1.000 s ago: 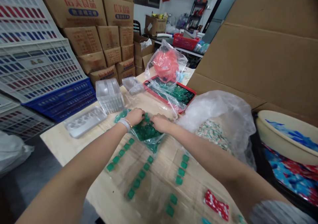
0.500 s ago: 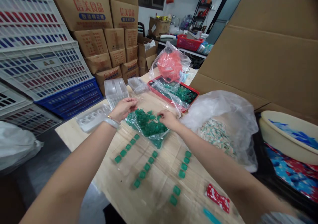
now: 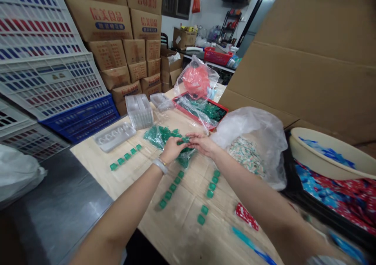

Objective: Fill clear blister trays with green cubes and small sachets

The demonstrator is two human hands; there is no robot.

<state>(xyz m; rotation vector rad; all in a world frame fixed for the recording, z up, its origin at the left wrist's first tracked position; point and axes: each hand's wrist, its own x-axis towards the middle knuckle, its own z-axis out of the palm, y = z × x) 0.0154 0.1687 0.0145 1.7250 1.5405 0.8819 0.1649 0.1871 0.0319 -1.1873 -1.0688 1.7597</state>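
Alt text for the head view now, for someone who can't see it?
Left hand and right hand meet over a clear bag of green pieces on the table, holding a green piece between them. Short rows of green pieces lie nearer; a red tray and stacked cartons stand behind.

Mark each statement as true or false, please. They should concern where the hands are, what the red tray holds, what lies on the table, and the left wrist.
1. The left hand and the right hand meet over the clear bag of green pieces. True.
2. The red tray holds blue pieces. False: it holds green ones.
3. Loose green squares lie in rows on the table. True.
4. The left wrist is bare. False: it wears a pale bracelet.
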